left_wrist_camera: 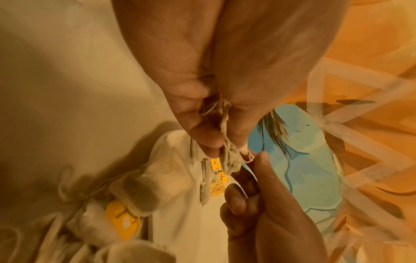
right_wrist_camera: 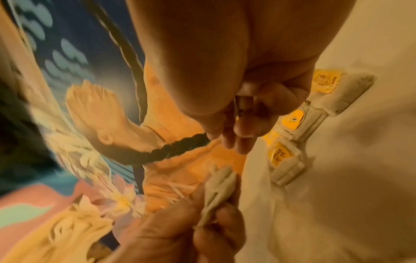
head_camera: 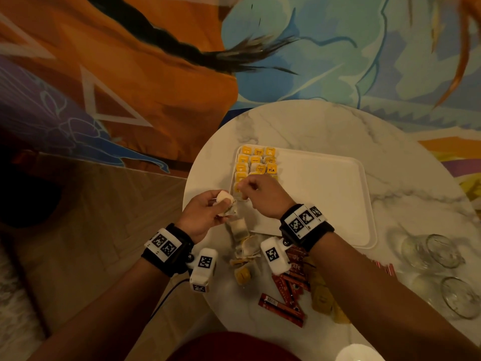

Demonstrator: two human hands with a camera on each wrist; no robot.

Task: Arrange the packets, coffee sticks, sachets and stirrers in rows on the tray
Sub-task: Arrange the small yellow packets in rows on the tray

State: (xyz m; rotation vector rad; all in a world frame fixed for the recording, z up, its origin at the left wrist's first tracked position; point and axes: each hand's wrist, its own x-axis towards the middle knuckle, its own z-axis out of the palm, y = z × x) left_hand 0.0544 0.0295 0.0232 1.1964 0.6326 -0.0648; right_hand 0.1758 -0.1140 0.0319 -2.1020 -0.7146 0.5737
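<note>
Both hands meet at the tray's [head_camera: 338, 204] near-left corner, left hand [head_camera: 205, 214] clutching a tea bag [head_camera: 224, 198], right hand [head_camera: 260, 194] pinching its string, probably untangling before placement beside the yellow rows [head_camera: 256, 162].

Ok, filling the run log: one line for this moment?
left hand: holds tea bag | right hand: pinches string | tray: tea-bag rows started
</note>
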